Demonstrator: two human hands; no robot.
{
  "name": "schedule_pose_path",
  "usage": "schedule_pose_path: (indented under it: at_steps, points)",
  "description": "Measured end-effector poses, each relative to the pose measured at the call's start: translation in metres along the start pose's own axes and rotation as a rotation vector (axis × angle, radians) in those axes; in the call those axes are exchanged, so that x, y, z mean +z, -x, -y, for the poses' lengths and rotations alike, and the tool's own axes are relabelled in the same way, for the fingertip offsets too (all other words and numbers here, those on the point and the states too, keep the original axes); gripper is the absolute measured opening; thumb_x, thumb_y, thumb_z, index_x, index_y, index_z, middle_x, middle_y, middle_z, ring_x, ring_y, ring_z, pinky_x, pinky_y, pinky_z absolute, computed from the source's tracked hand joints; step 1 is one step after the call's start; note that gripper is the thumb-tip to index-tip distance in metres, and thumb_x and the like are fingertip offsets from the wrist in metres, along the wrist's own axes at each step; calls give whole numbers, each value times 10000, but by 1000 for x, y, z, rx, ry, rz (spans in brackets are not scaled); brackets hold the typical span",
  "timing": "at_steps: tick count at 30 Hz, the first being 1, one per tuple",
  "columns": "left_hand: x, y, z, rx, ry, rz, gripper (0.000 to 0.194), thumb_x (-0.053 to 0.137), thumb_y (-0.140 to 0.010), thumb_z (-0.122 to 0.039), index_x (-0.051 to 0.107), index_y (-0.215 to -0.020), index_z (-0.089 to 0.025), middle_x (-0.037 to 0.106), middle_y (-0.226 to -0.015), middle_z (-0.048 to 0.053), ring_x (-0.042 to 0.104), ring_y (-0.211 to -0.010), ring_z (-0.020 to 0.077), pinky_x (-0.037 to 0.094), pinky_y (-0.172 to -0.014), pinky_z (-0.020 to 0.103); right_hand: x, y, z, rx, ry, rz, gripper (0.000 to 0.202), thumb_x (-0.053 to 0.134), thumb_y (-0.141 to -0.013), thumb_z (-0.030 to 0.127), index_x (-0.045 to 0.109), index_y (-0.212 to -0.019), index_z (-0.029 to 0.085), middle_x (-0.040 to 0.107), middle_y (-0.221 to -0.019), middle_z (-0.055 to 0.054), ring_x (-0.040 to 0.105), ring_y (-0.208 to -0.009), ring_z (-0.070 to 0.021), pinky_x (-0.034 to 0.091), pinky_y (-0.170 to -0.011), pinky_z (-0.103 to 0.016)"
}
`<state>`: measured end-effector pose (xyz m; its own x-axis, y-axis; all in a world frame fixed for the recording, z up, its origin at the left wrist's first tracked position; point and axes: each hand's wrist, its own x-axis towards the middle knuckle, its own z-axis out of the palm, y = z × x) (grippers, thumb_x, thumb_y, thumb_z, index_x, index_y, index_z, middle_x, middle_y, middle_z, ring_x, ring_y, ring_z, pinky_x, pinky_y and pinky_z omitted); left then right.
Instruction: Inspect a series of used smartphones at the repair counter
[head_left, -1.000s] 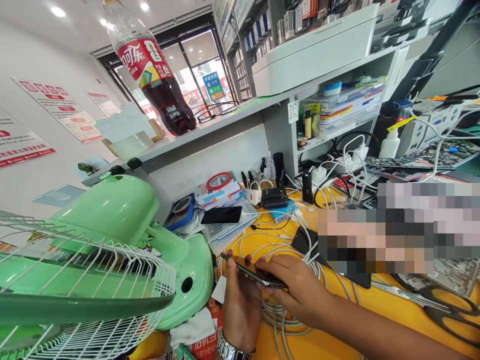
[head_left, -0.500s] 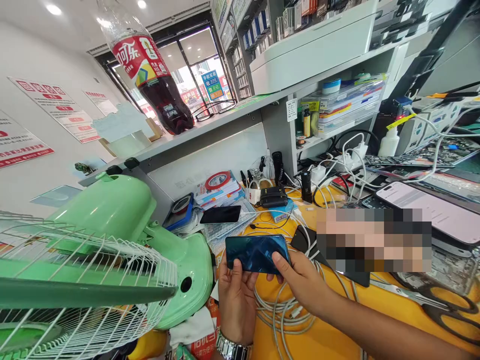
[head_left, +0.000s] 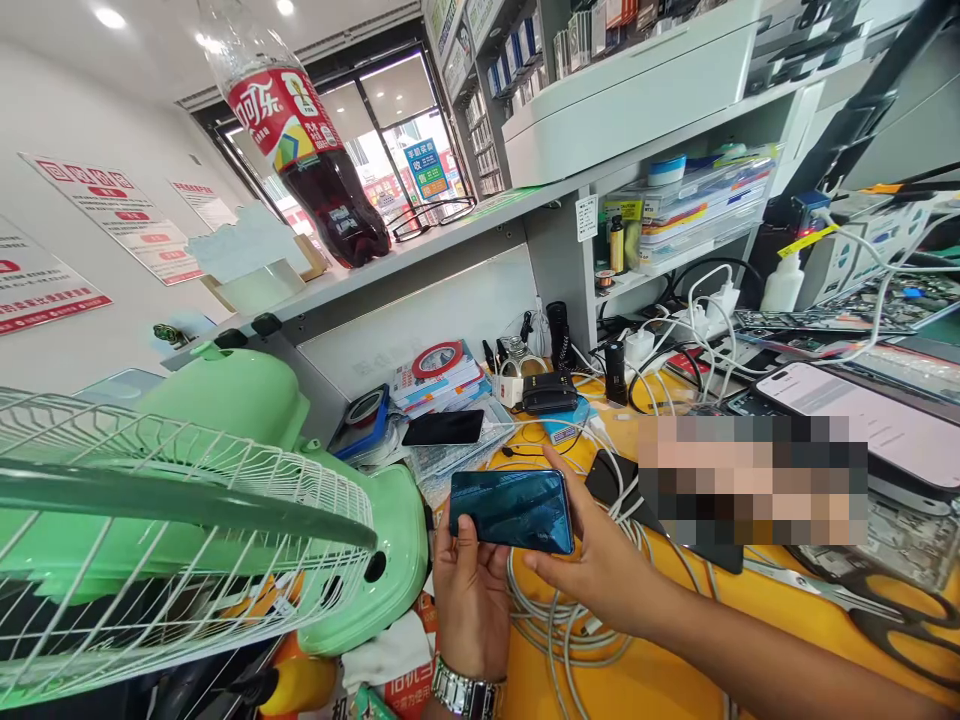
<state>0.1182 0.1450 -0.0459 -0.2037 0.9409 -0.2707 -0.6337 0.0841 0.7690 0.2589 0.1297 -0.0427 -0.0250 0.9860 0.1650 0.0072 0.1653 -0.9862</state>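
Note:
A glossy dark-blue smartphone point(head_left: 511, 512) lies sideways in my two hands above the yellow mat. My left hand point(head_left: 471, 585), with a metal-banded watch point(head_left: 463, 692) at its wrist, holds the left end; the thumb presses on the blue face and the other fingers are partly hidden beneath. Around the right end curves my right hand point(head_left: 596, 550), one finger by the upper corner and another digit along the lower edge. Behind the phone, a black phone point(head_left: 444, 428) rests on a plastic-wrapped stack. Coiled grey cable point(head_left: 566, 640) lies below my hands.
A green fan point(head_left: 360, 560) with a white wire cage fills the left. Scissors point(head_left: 847, 595) lie at the right, near a lit white-screen phone point(head_left: 862, 420). A cola bottle point(head_left: 330, 190) stands on the raised shelf. Cables and a pixelated patch cover the right side.
My right thumb has left the phone's face, and that hand now spans the right end at its edges. The left hand keeps its hold. The fan cage has shifted in view.

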Motion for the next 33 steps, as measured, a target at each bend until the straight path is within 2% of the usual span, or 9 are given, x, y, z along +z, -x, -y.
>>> schedule_pose_path:
  at_steps: [3, 10, 13, 17, 21, 24, 26, 28, 33]
  points:
    - [0, 0, -1, 3, 8, 36, 502, 754, -791, -287, 577, -1260, -301, 725, -1003, 37, 681, -666, 95, 549, -566, 168, 0, 0, -1, 12, -40, 12, 990, 727, -738, 251, 125, -1524, 240, 388, -1517, -118, 430, -1365, -234, 334, -1142, -415]
    - [1, 2, -1, 9, 18, 41, 486, 731, -811, -286, 566, -1267, -307, 706, -1118, 63, 716, -895, 179, 582, -654, 217, -1, 0, -3, -44, -32, 0, 745, 725, -738, 216, 331, -1371, 235, 566, -1284, -92, 559, -1192, -230, 454, -1030, -371]
    - [3, 3, -2, 16, 12, 37, 516, 739, -801, -291, 551, -1281, -307, 696, -1159, 78, 715, -920, 195, 588, -665, 231, -1, 1, -3, -54, -5, -3, 695, 709, -754, 213, 336, -1339, 253, 573, -1219, -68, 585, -1112, -216, 469, -1000, -365]
    - [4, 4, -3, 27, -4, 42, 517, 737, -801, -285, 548, -1281, -311, 690, -1196, 81, 716, -910, 189, 592, -672, 237, -2, 2, -2, -60, 21, 0, 672, 682, -778, 225, 318, -1341, 260, 550, -1231, -66, 578, -1103, -212, 460, -1000, -366]
    - [1, 3, -1, 84, -29, 70, 505, 724, -814, -294, 549, -1288, -321, 711, -1145, 69, 715, -884, 165, 588, -699, 234, -5, 0, -3, -56, 24, -27, 485, 565, -889, 332, 366, -1323, 241, 544, -1233, -82, 579, -1093, -210, 484, -939, -357]
    - [0, 2, 0, 129, -61, 47, 531, 734, -803, -326, 545, -1299, -345, 711, -1130, 56, 712, -858, 157, 585, -674, 230, -6, -2, -4, 53, -36, 0, 363, 452, -950, 474, 455, -1207, 219, 613, -1034, -63, 641, -795, -176, 531, -677, -312]
    - [0, 2, -1, 156, -78, 30, 563, 742, -790, -352, 535, -1314, -371, 694, -1172, 46, 708, -852, 156, 587, -663, 239, -6, -3, -5, 104, -85, 27, 387, 408, -947, 569, 521, -996, 202, 625, -806, -28, 612, -630, -157, 496, -564, -285]
    - [0, 2, -1, 190, -94, 23, 593, 747, -782, -367, 523, -1330, -389, 676, -1211, 40, 704, -847, 152, 589, -666, 247, -5, -4, -6, 110, -123, 28, 449, 398, -929, 630, 514, -821, 210, 602, -649, -8, 591, -581, -154, 479, -547, -278]
    - [1, 4, -2, 206, -111, 42, 610, 729, -797, -366, 497, -1361, -384, 645, -1284, 60, 696, -898, 170, 589, -721, 283, -5, -4, -7, 119, -193, -14, 474, 461, -878, 681, 515, -788, 219, 629, -629, -9, 571, -539, -151, 480, -533, -286]
